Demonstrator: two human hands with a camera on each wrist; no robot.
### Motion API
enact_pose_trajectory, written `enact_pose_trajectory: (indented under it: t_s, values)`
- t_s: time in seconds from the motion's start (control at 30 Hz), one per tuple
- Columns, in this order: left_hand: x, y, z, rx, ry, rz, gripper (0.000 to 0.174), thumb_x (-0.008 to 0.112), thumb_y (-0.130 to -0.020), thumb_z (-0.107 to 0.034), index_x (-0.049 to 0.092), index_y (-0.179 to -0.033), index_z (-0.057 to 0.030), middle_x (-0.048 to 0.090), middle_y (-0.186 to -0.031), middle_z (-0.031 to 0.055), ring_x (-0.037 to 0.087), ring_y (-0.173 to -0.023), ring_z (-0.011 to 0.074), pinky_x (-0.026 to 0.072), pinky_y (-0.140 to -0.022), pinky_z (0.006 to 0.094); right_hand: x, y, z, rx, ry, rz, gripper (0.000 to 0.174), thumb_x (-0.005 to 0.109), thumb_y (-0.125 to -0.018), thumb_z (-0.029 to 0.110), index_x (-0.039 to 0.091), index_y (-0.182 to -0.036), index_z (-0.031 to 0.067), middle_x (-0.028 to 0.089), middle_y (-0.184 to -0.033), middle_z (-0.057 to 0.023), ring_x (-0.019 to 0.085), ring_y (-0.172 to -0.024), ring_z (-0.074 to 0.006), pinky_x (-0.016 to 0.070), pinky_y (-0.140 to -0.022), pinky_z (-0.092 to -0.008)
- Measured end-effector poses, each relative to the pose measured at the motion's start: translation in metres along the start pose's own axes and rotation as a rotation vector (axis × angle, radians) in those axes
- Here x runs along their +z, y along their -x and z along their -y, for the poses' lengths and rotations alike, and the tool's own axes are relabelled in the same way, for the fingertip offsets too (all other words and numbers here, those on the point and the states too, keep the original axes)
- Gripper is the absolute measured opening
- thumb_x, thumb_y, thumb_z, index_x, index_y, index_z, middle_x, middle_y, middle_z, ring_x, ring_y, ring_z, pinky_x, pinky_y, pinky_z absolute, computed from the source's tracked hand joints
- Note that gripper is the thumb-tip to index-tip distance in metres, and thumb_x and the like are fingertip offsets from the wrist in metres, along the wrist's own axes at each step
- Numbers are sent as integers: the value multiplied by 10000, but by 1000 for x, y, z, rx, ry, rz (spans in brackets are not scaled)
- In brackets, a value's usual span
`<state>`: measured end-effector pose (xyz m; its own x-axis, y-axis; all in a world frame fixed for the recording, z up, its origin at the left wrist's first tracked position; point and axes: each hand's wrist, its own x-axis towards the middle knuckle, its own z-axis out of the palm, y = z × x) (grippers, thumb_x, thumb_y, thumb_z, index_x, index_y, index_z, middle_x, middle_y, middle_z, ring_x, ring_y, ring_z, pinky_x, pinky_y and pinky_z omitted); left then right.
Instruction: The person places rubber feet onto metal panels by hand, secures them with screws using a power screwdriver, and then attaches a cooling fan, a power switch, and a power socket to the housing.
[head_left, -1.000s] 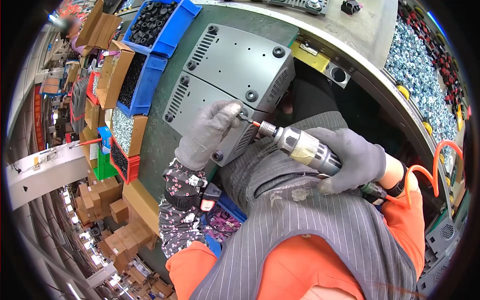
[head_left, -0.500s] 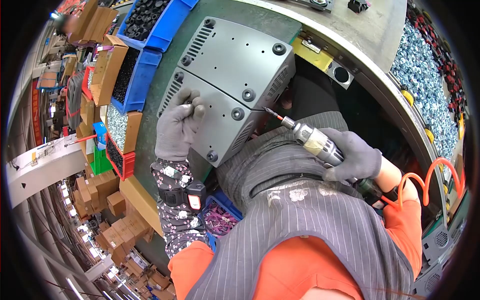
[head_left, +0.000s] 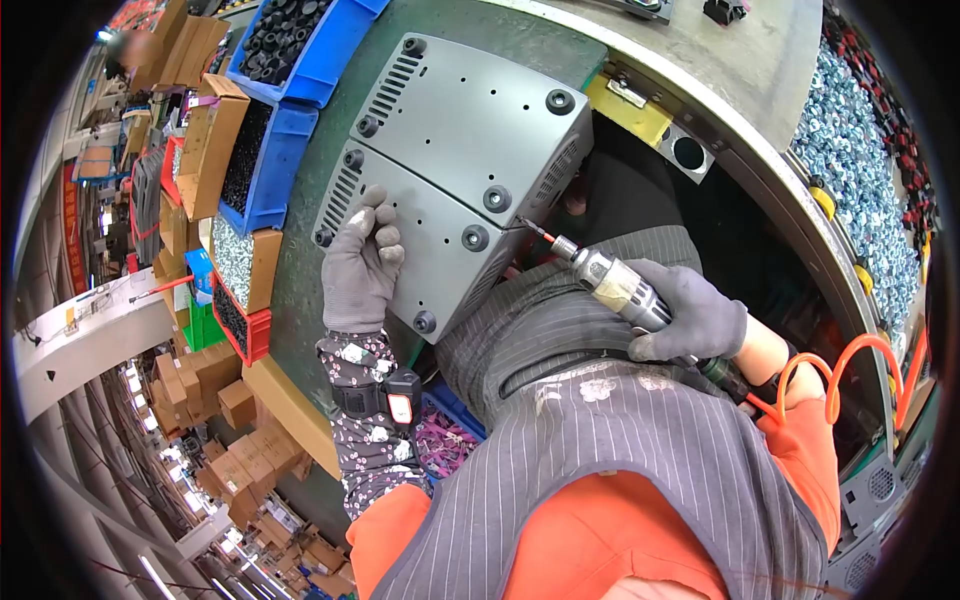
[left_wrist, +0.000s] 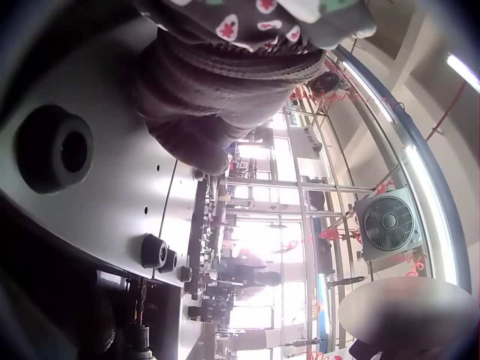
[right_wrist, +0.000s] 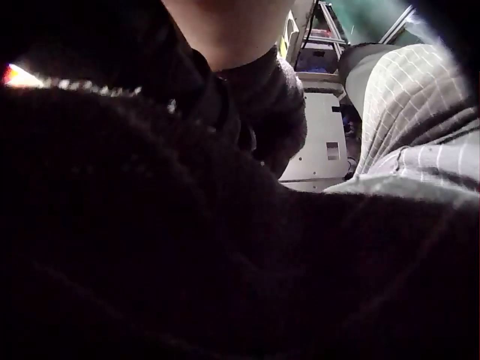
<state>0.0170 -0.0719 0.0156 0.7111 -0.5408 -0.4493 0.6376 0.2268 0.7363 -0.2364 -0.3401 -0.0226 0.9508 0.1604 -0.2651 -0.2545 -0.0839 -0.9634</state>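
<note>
Two grey metal cases with black rubber feet lie side by side in the head view, the far case (head_left: pixel 470 110) and the near case (head_left: pixel 425 240). Over the near case is my gloved left hand (head_left: pixel 360 270), its fingers bent inward; I cannot tell whether it holds something small. My gloved right hand (head_left: pixel 690 310) grips a power screwdriver (head_left: pixel 615 280) with an orange coiled hose. Its bit points at the seam between the cases, close to their front edge. In the left wrist view, the bit (left_wrist: pixel 140 300) shows below a rubber foot (left_wrist: pixel 154 250).
Left of the cases stand a blue bin of black rubber feet (head_left: pixel 285 40), a blue bin of small black parts (head_left: pixel 250 160), a box of silvery screws (head_left: pixel 235 250) and a red bin (head_left: pixel 230 320). Shiny metal parts (head_left: pixel 850 150) fill the right side. The orange hose (head_left: pixel 840 360) loops beside my right arm.
My left hand has drawn back from the driver's bit to over the near case, its fingers shifting slightly since. The screwdriver has moved a little, its bit now by the seam.
</note>
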Motion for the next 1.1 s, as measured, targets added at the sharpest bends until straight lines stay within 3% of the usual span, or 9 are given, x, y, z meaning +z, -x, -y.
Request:
enact_pose_trajectory:
  t_s: [0.5,0.6,0.7,0.73,0.87,0.93,1.1]
  values:
    - [2,8,1,65,-27,-53,286,434,-925,-32,509,-1197,15,584,-962,95,574,-731,104,522,-607,207,-5,-1,28,54,207,-15,639,728,-631,227,493,-1189,23,636,-818,-145,639,-745,-280,499,-691,-355]
    - [-13,20,-3,118,-15,-74,319,472,-926,-55,482,-1240,-2,574,-971,88,550,-753,128,500,-612,221,-9,7,32,62,202,23,666,736,-616,234,492,-1196,15,636,-820,-149,638,-750,-286,498,-700,-355]
    - [-18,37,-3,112,144,58,293,519,-916,-81,523,-1205,-38,564,-910,39,531,-762,117,462,-612,214,-8,6,39,-9,173,81,717,761,-602,243,480,-1218,8,630,-846,-140,637,-741,-244,501,-694,-345]
    - [-14,41,-2,96,133,-45,252,541,-919,-139,547,-1152,-44,554,-863,23,503,-699,107,439,-560,210,-5,1,45,-44,143,111,723,766,-604,243,477,-1224,8,628,-859,-135,635,-740,-230,502,-692,-341]
    - [1,52,10,20,105,-59,254,553,-924,-272,574,-1045,-49,546,-803,-1,403,-582,82,346,-459,190,16,-34,79,-59,115,232,722,769,-620,233,463,-1234,6,615,-875,-126,626,-769,-220,501,-710,-328]
    - [4,60,13,29,128,-46,258,536,-935,-269,572,-1050,-40,542,-768,-12,398,-584,77,333,-458,175,28,-52,77,-222,121,223,723,768,-622,232,459,-1237,10,612,-858,-122,625,-752,-214,504,-696,-325]
    - [-2,72,15,59,147,-62,272,501,-955,-252,557,-1064,-10,538,-735,-12,365,-556,67,320,-449,177,43,-74,88,-185,69,305,717,762,-623,226,459,-1234,5,614,-844,-111,624,-740,-211,505,-682,-325]
